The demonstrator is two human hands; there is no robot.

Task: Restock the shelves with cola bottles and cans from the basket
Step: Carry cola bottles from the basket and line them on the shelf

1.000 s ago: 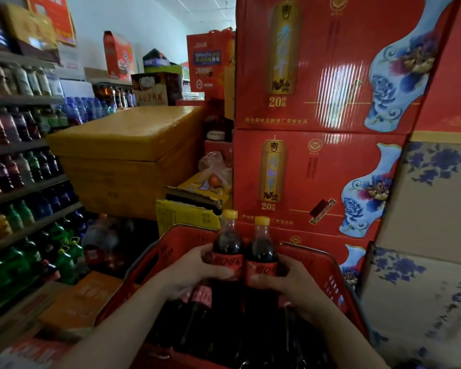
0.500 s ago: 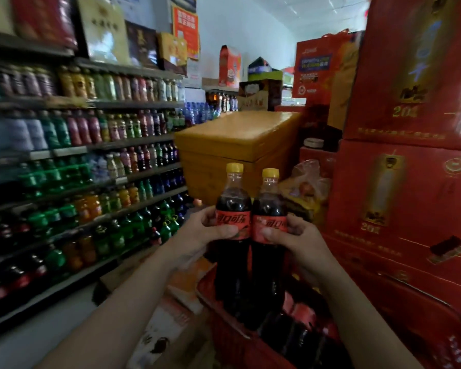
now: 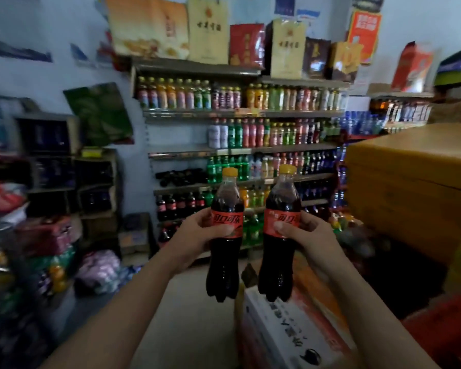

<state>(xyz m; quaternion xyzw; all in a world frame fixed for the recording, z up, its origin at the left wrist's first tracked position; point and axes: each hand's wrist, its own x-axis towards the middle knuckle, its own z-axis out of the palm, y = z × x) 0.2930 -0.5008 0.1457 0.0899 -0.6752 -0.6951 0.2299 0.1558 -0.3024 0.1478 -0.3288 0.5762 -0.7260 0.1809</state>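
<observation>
Both hands are full. The left hand (image 3: 197, 230) curls round the red label of a dark plastic cola bottle with a yellow cap (image 3: 225, 251), and the right hand (image 3: 306, 233) grips a second cola bottle (image 3: 278, 249) of the same kind in the same way. Both hang upright at the centre of the view, side by side with a clear gap between them and touching nothing else.

A second ago the pair stood pressed together inside the red plastic basket, and half a second ago they were clearing its rim. Now they are out and held apart, and the view has swung to face the metal drink shelves (image 3: 240, 150) at twelve o'clock. A blurred red shape (image 3: 447, 323) at five o'clock may be the basket, but I cannot tell.

For the task, the pick looks done and the carry under way. A row of shelved cola bottles (image 3: 179, 206) stands on a lower shelf at nine o'clock from the held pair, which seems the likely slot. A white printed carton (image 3: 290, 334) lies at six o'clock, below the bottles, and a large yellow box (image 3: 410, 187) sits at three o'clock, so the reach probably needs to go forward and left.
</observation>
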